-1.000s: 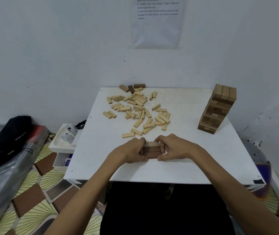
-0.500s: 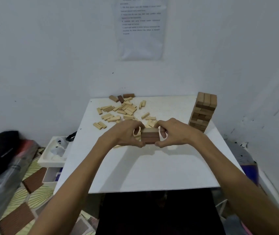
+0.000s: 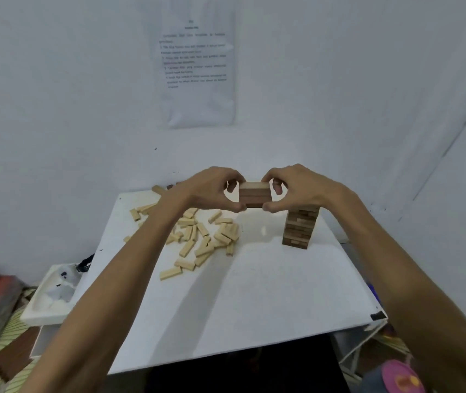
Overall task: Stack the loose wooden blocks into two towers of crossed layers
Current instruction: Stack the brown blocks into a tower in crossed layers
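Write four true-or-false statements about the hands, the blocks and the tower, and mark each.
1. The left hand and right hand grip a bundle of blocks above the table. True.
2. The tower stands left of the loose blocks. False: it stands to their right.
3. The loose blocks lie scattered on the table. True.
4. The wall is bare. False: a printed sheet hangs on it.

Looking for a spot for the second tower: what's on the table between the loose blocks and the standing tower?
In the head view, only bare white table lies between the loose blocks and the standing tower.
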The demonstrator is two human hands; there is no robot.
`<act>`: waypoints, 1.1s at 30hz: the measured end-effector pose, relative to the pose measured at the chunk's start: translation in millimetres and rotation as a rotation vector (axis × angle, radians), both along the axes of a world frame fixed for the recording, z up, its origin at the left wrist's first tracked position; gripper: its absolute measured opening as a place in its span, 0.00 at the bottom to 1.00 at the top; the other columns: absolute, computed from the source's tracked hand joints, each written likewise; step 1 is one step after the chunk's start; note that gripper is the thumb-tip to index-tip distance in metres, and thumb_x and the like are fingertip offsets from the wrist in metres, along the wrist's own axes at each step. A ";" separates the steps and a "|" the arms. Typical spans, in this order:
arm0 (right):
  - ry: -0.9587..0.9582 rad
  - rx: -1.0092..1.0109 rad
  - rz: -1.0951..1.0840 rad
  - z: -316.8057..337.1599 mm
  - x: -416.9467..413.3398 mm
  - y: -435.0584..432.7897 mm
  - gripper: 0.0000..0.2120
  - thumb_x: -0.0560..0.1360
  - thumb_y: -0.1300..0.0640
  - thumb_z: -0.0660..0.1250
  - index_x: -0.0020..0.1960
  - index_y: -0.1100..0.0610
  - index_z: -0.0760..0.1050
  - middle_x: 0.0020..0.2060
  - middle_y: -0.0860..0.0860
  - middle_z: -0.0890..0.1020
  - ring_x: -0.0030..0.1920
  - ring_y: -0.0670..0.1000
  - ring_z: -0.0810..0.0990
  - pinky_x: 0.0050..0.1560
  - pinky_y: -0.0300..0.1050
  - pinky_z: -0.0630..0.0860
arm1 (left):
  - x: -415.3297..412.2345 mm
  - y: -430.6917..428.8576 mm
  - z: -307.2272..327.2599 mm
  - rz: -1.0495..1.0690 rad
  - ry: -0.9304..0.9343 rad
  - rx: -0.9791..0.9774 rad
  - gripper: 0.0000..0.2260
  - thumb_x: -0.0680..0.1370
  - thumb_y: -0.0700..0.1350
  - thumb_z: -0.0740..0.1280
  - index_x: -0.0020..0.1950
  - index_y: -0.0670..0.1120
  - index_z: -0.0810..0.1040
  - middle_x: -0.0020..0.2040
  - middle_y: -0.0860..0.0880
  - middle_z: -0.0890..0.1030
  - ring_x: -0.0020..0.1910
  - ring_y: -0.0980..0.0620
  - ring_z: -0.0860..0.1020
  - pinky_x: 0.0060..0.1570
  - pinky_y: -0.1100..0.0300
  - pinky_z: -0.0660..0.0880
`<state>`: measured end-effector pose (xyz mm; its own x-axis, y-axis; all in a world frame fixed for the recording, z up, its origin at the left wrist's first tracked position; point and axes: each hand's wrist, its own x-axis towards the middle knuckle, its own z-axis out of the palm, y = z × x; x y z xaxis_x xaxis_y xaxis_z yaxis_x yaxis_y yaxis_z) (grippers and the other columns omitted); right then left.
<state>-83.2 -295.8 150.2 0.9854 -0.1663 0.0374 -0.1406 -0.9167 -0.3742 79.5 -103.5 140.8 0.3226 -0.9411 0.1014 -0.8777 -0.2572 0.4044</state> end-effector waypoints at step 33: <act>0.082 0.063 -0.205 5.7 -35.7 -110.4 0.22 0.70 0.42 0.76 0.60 0.49 0.76 0.41 0.47 0.78 0.38 0.45 0.74 0.41 0.41 0.71 | -0.2 -153.7 8.0 -0.231 0.036 0.114 0.20 0.74 0.54 0.76 0.64 0.49 0.79 0.43 0.54 0.75 0.37 0.56 0.72 0.41 0.63 0.69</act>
